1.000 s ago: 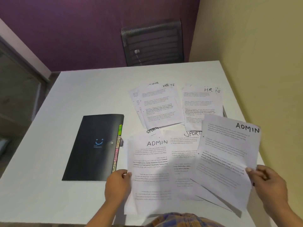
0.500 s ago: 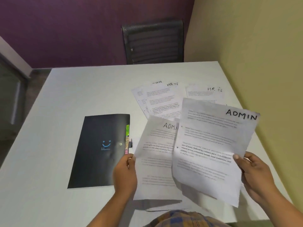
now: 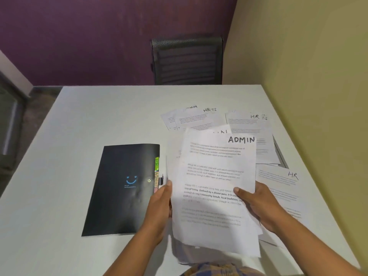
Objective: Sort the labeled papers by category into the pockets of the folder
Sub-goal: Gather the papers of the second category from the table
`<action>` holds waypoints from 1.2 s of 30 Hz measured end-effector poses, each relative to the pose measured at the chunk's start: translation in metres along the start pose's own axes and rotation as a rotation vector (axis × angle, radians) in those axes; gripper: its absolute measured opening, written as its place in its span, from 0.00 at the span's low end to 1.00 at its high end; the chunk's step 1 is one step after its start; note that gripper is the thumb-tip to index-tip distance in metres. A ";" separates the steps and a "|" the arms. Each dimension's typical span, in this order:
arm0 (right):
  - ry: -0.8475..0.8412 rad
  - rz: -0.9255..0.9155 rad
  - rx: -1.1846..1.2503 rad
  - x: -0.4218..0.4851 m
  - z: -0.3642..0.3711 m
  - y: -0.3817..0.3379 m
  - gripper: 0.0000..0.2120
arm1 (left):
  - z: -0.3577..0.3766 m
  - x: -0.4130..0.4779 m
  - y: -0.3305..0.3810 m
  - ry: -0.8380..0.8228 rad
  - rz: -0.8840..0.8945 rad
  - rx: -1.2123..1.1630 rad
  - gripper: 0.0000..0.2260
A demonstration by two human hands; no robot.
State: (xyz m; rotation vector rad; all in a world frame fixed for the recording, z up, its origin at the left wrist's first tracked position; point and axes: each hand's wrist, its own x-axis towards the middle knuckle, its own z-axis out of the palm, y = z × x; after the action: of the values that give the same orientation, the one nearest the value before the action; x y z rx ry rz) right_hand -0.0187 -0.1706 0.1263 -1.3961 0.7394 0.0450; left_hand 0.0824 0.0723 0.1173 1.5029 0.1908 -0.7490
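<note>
White printed paper: an ADMIN sheet (image 3: 214,168) is held lifted over the near part of the table (image 3: 99,120), its face toward the camera. Directly behind it is a second sheet (image 3: 217,130), offset upward, with only the last letters of its heading showing. More sheet edges fan out at the bottom of the bundle; their number cannot be told.

Left hand (image 3: 159,208): grips the bundle's left edge, thumb on the front, other fingers hidden behind the paper.
Right hand (image 3: 262,206): grips the right edge, thumb pressed on the front face, fingers curled behind.

Black folder (image 3: 119,188): flat on the table, closed, just left of the left hand, with a blue smile mark on its cover. Coloured index tabs (image 3: 157,172) project along its right edge. The top one is green; one below it reads ADMIN.

Beyond the bundle lie overlapping HR sheets (image 3: 201,119) and another HR stack (image 3: 249,128). A single HR sheet (image 3: 278,182) lies to the right, partly under the right hand. A dark mesh chair (image 3: 187,60) stands at the far side.
</note>
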 end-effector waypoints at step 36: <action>0.043 -0.306 -0.229 0.015 -0.080 0.006 0.14 | 0.094 0.032 -0.013 -0.083 0.446 0.415 0.16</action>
State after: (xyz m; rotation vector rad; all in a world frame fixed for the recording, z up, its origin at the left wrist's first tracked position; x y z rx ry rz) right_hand -0.0452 -0.2468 0.1145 -1.7215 0.5613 -0.1440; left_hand 0.0688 -0.0253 0.0985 1.8159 -0.3757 -0.5035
